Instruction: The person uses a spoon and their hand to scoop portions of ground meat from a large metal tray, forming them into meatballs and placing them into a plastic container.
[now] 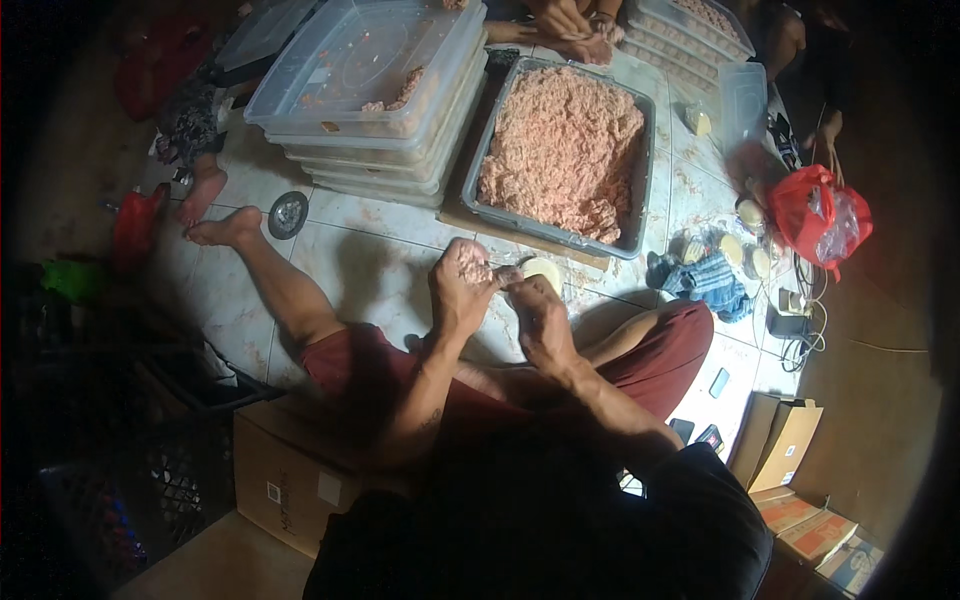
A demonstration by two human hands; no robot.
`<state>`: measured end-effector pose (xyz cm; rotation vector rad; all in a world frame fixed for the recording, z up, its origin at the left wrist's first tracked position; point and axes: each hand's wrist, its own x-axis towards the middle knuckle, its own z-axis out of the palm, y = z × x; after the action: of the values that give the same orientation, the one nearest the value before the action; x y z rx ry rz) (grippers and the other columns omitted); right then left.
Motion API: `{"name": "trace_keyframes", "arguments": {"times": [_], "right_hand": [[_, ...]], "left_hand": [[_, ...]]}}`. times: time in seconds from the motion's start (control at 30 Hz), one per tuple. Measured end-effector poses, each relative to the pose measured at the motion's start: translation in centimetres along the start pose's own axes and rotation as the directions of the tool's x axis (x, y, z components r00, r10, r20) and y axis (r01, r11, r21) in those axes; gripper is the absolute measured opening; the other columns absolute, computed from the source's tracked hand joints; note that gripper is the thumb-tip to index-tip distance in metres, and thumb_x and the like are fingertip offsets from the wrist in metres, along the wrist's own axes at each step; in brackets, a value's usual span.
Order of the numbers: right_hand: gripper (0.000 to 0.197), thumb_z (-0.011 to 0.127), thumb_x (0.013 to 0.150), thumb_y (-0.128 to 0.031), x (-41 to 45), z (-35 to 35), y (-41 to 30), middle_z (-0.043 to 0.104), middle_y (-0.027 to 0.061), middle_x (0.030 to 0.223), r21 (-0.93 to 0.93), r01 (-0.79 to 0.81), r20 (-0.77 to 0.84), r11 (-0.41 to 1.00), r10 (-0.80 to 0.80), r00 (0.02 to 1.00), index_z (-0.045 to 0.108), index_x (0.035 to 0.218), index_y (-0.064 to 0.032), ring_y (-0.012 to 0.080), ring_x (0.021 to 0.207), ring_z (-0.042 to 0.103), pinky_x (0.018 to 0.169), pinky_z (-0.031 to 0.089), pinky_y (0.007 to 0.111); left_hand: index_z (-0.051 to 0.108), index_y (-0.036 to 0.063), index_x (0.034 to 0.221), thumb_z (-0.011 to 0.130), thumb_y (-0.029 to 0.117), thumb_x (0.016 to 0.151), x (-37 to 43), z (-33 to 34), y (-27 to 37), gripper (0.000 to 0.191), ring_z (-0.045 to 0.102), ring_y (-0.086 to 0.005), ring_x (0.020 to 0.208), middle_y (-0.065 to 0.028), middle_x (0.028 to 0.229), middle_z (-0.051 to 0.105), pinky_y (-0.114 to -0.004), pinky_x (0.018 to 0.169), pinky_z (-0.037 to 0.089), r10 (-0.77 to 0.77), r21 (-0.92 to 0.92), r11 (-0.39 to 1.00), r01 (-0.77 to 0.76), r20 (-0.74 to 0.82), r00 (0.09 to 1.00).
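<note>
My left hand is cupped around a lump of pinkish minced filling, just in front of a grey plastic tub. A large mass of the same pinkish mixture fills that tub. Close on the right, my right hand is curled, with its fingertips near a small dark piece by the left thumb; whether it grips anything is unclear. Beyond my right fingers, a stack of round pale wrappers lies on the tiled floor, partly hidden.
Stacked clear plastic containers stand left of the tub. Another person's hands are beyond it. At right lie a blue striped cloth, more pale round stacks, a red plastic bag and cables. A cardboard box sits behind at left.
</note>
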<state>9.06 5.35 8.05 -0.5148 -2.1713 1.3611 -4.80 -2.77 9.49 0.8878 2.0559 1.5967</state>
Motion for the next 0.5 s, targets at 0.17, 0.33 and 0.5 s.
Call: {"name": "trace_keyframes", "arguments": {"times": [0.17, 0.33, 0.5], "right_hand": [[0.016, 0.055, 0.102, -0.006, -1.6, -3.5, 0.9, 0.054, 0.0069, 0.089, 0.352, -0.436, 0.194, 0.829, 0.391, 0.900, 0.067, 0.110, 0.0013, 0.0149, 0.081, 0.052, 0.073, 0.044, 0.029], [0.017, 0.054, 0.102, -0.005, -2.0, -1.2, 0.5, 0.054, 0.0082, 0.088, 0.310, -0.207, 0.161, 0.928, 0.164, 0.973, 0.067, 0.109, 0.0010, 0.0161, 0.080, 0.051, 0.073, 0.043, 0.029], [0.024, 0.053, 0.092, 0.009, 1.1, 0.8, 0.4, 0.058, 0.0139, 0.092, 0.014, 0.136, -0.049, 0.991, -0.135, 0.990, 0.066, 0.110, 0.0023, 0.0302, 0.084, 0.058, 0.078, 0.048, 0.036]], "left_hand": [[0.059, -0.0011, 0.112, 0.089, -0.001, 0.070, 0.2, -3.9, -1.7, 0.052, 0.055, -0.0073, 0.083, -0.0006, 0.094, 0.060, -0.025, 0.078, 0.052, 0.207, -0.427, 0.898, -0.108, 0.192, 0.959], [0.058, 0.0027, 0.097, 0.090, 0.001, 0.069, 0.2, -1.0, -0.6, 0.042, 0.055, -0.0078, 0.074, -0.0007, 0.082, 0.059, -0.024, 0.069, 0.050, 0.073, -0.374, 0.927, -0.026, 0.114, 0.991], [0.058, 0.0029, 0.083, 0.095, 0.021, 0.066, 0.1, 1.0, -1.9, 0.044, 0.054, -0.0167, 0.062, -0.0069, 0.067, 0.058, -0.033, 0.063, 0.049, -0.009, 0.080, 0.997, 0.021, -0.153, 0.988]]}}
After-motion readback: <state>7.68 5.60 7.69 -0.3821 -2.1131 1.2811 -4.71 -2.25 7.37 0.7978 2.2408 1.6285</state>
